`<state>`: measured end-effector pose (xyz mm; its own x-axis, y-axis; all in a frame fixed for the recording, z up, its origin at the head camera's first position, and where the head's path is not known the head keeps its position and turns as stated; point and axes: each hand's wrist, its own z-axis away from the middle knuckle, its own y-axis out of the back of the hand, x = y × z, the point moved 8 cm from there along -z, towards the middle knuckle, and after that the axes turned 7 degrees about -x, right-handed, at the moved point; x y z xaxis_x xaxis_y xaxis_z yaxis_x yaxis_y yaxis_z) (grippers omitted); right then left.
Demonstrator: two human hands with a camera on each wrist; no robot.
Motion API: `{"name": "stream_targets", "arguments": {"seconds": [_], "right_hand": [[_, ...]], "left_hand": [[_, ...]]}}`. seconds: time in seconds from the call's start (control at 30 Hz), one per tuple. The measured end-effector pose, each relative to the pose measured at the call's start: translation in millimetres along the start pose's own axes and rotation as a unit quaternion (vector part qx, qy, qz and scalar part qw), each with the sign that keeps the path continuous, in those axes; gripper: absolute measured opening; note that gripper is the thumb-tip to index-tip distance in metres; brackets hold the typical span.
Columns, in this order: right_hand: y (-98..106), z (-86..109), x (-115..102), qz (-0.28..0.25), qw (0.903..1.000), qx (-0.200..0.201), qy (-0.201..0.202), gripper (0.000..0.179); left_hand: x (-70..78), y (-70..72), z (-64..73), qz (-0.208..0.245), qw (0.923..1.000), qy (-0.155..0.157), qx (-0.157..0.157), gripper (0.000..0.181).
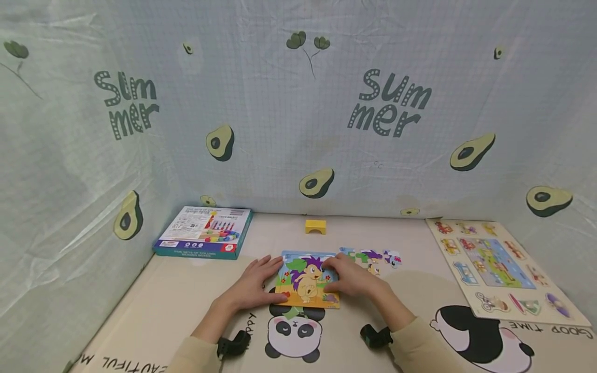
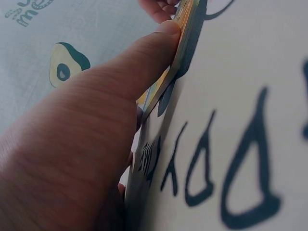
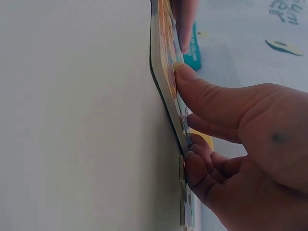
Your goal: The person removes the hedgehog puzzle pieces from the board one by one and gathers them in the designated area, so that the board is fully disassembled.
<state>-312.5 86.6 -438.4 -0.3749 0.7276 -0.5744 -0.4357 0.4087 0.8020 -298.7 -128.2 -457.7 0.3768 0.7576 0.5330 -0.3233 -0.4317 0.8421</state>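
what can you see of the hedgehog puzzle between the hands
The hedgehog puzzle is a pale-edged board, apparently wood, picturing a purple-spined hedgehog with a green leaf, red flowers and orange ground. It appears to lie flat on the tabletop, partly over a printed panda. The left hand rests at its left edge; the right hand touches its right side. Completeness is unclear.
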Motion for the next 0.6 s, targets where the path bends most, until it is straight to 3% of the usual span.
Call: {"name": "stream_targets", "arguments": {"seconds": [0.3, 0.6], "right_hand": [[-0.1, -1.5, 0.4, -0.008, 0.9999, 0.008, -0.007, 0.045], [4.0, -2.0, -4.8, -0.028, 0.9989, 0.012, 0.036, 0.026]], "left_hand": [[0.4, -0.2, 0.3, -0.005, 1.0000, 0.002, -0.001, 0.094], [-1.0, -0.2, 0.2, -0.009, 1.0000, 0.002, -0.003, 0.094]]}}
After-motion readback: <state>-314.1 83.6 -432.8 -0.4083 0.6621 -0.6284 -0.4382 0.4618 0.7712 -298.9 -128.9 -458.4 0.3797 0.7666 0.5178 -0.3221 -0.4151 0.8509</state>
